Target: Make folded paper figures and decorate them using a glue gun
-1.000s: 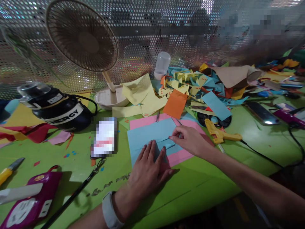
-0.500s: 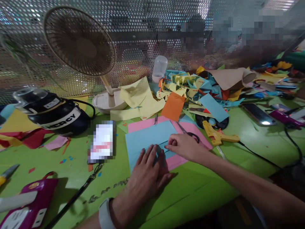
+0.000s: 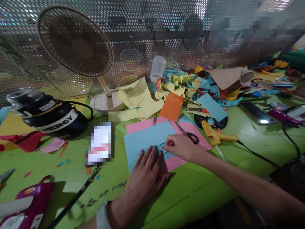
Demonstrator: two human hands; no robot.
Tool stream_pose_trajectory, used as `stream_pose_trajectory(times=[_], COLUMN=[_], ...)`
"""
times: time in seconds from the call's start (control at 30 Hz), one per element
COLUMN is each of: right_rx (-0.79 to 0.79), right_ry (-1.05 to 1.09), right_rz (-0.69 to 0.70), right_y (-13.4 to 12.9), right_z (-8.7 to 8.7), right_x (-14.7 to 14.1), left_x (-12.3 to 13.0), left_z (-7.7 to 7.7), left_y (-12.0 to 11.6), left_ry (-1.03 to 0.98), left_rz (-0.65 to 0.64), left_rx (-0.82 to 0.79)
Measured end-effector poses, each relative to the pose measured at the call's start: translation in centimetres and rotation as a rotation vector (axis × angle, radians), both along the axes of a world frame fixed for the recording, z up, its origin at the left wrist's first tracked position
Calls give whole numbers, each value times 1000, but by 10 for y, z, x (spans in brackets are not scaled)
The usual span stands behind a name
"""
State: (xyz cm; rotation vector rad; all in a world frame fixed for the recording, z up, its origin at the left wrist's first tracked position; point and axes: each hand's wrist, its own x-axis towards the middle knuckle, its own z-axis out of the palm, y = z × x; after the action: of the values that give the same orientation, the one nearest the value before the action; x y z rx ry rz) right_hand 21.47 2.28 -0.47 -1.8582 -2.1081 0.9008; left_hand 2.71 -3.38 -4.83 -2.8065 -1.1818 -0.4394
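Observation:
My left hand (image 3: 146, 175) lies with its fingers spread on a sheet of light blue paper (image 3: 143, 136), pressing it to the table. On that sheet's right part rests my right hand (image 3: 178, 147), thumb and fingers pinched together; what they hold is hidden or too small to name. Dark lines, perhaps cuts or a strip's edges, show in the blue paper between the two hands. Under the blue sheet lies pink paper (image 3: 196, 132). Scissors (image 3: 190, 136) with dark handles lie just beyond my right hand, on the papers.
A yellow glue gun (image 3: 216, 135) is at the right, a lit phone (image 3: 100, 143) at the left. Behind are a fan (image 3: 81, 47), a black bottle (image 3: 54, 117), an orange paper (image 3: 172, 106) and a heap of paper scraps (image 3: 183, 82). A purple device (image 3: 35, 198) sits front left.
The whole view has shifted slightly, with things appearing a little further left. Both hands keep nearly the same places on the blue paper.

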Motion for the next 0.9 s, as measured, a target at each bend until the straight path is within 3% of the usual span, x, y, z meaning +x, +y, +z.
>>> stream_pose_trajectory(times=[0.9], right_rx=[-41], right_ry=[65], right_rz=[43], right_y=[6], right_z=[-1], right_x=[2], left_x=[0], left_z=[3], left_y=[0], left_ry=[-56], left_rz=[34], left_rx=[-69])
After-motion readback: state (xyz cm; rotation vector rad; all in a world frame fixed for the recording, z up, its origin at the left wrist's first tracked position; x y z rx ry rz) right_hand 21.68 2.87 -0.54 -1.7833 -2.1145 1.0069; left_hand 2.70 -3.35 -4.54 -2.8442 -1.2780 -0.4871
